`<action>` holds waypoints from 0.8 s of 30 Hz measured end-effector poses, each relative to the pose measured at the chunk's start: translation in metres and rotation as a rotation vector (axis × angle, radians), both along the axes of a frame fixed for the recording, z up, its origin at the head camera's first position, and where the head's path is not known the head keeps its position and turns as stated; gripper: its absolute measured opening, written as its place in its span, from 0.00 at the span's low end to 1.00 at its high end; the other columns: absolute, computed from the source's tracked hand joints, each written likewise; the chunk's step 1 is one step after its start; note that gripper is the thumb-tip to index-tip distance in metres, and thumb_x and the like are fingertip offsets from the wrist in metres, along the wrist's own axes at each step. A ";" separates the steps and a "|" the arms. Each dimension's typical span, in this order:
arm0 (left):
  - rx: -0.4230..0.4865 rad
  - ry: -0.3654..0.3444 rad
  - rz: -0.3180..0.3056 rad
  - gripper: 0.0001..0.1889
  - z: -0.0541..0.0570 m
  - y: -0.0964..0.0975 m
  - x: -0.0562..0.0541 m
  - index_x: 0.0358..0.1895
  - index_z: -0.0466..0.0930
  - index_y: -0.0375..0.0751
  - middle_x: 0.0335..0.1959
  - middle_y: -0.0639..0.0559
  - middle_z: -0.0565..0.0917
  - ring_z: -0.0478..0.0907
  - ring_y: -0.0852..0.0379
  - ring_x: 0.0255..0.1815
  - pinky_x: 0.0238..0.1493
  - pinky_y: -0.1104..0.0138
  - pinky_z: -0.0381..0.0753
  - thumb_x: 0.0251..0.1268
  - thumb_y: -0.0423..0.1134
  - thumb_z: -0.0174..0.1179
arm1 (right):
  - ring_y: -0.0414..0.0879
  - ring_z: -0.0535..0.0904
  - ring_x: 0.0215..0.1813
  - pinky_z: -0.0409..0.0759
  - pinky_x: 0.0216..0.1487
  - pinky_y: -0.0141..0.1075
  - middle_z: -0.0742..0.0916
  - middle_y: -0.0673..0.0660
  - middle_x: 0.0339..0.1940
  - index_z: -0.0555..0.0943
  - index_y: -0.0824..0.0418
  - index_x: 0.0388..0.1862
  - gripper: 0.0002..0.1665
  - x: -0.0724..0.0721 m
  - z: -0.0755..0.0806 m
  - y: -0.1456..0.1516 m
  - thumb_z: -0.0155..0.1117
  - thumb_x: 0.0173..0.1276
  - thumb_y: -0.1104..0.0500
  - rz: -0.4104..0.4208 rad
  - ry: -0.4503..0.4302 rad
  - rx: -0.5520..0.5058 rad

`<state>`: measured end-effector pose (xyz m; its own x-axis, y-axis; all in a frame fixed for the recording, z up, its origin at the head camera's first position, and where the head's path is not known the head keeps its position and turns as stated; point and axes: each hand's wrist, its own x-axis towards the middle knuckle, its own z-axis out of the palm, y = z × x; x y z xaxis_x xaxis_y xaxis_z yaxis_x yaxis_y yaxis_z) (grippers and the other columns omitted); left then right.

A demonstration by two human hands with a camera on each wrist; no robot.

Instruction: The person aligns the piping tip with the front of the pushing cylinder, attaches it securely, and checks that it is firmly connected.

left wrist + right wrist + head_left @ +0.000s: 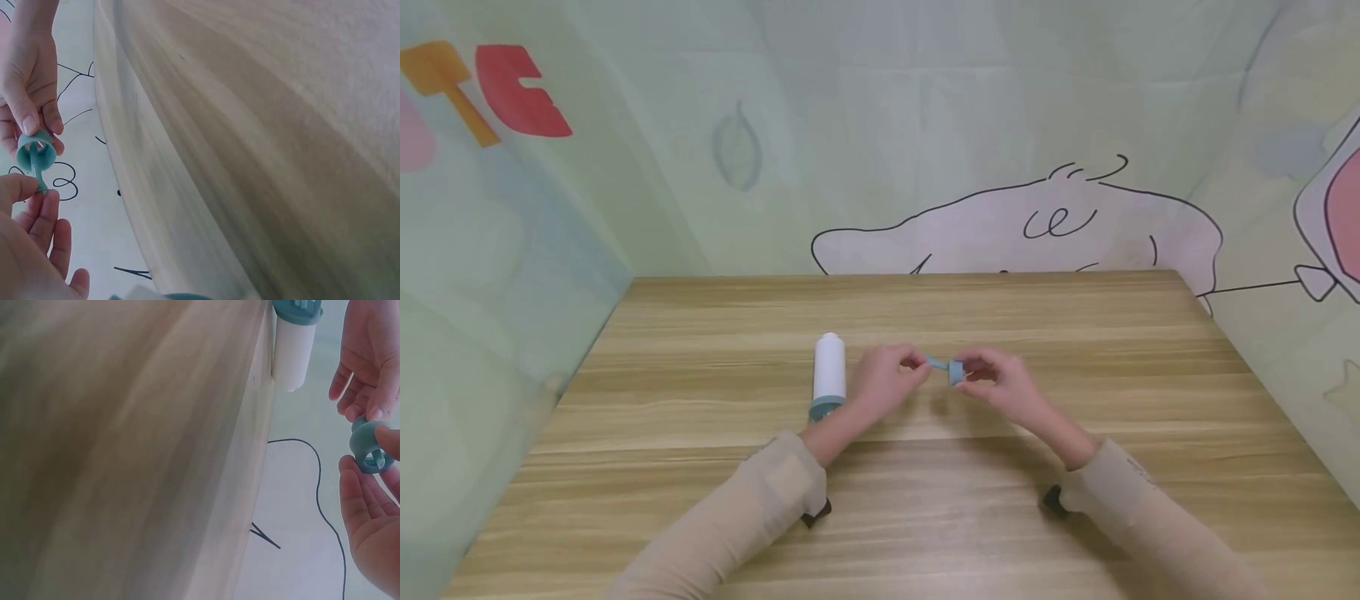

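A small teal hollow cap with a thin stem is held up between both hands over the table. My left hand pinches the end of the stem between thumb and fingertips. From the other side my right hand grips the round cap by its outside, thumb on one side and fingers on the other. In the right wrist view the open ring of the cap shows, with part of the stem inside it. Beside my left forearm is a white bottle with a teal collar at its near end.
The wood-grain table spreads under both arms. A pale printed curtain hangs behind the table and along its sides. Small dark devices sit under the sleeve cuffs.
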<state>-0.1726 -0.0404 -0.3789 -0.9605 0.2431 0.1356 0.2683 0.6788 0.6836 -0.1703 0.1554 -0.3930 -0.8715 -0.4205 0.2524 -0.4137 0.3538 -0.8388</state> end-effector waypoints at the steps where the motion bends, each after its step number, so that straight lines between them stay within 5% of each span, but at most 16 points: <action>1: 0.004 -0.002 -0.001 0.06 0.000 0.001 0.000 0.30 0.81 0.44 0.31 0.54 0.84 0.68 0.66 0.18 0.19 0.76 0.68 0.55 0.42 0.58 | 0.42 0.80 0.40 0.78 0.42 0.31 0.84 0.62 0.39 0.75 0.67 0.44 0.17 0.000 -0.001 -0.001 0.64 0.53 0.66 0.004 0.000 -0.006; 9: -0.001 0.015 -0.024 0.07 -0.002 0.004 0.005 0.31 0.82 0.45 0.32 0.55 0.84 0.75 0.64 0.28 0.27 0.76 0.72 0.55 0.43 0.57 | 0.44 0.80 0.39 0.79 0.43 0.34 0.84 0.62 0.38 0.75 0.68 0.43 0.17 0.001 -0.004 -0.005 0.64 0.53 0.66 0.007 0.017 -0.001; 24: 0.051 0.013 -0.066 0.06 -0.004 0.006 0.009 0.31 0.82 0.43 0.32 0.53 0.85 0.77 0.63 0.29 0.28 0.75 0.74 0.55 0.39 0.58 | 0.53 0.80 0.41 0.79 0.44 0.35 0.83 0.65 0.39 0.76 0.70 0.42 0.16 0.002 -0.004 -0.010 0.64 0.53 0.67 0.020 -0.035 -0.048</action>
